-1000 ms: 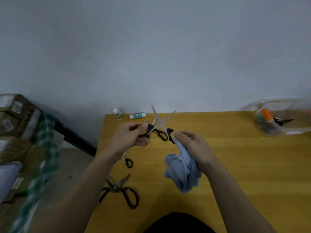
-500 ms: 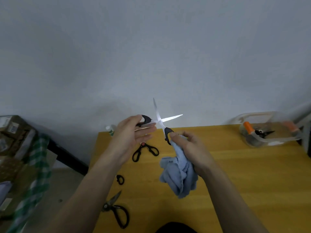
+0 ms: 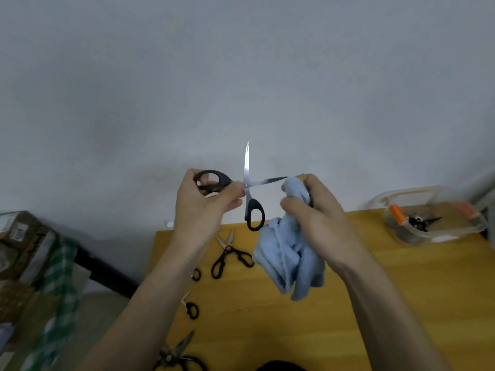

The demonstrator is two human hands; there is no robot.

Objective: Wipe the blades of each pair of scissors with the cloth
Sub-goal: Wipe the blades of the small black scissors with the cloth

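A clear plastic container [image 3: 439, 231] sits on the yellow wooden table [image 3: 401, 303]; cardboard boxes [image 3: 21, 242], seemingly stacked, far left.

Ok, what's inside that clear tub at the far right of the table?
In the clear tub: a small pair of black-handled snips, an orange-handled tool and another orange item at its far side. The blurry wall hides whatever lies at the bottom.

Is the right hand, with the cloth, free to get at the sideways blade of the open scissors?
Probably yes: the right hand holds the cloth right at the tip of the sideways blade, with nothing between.
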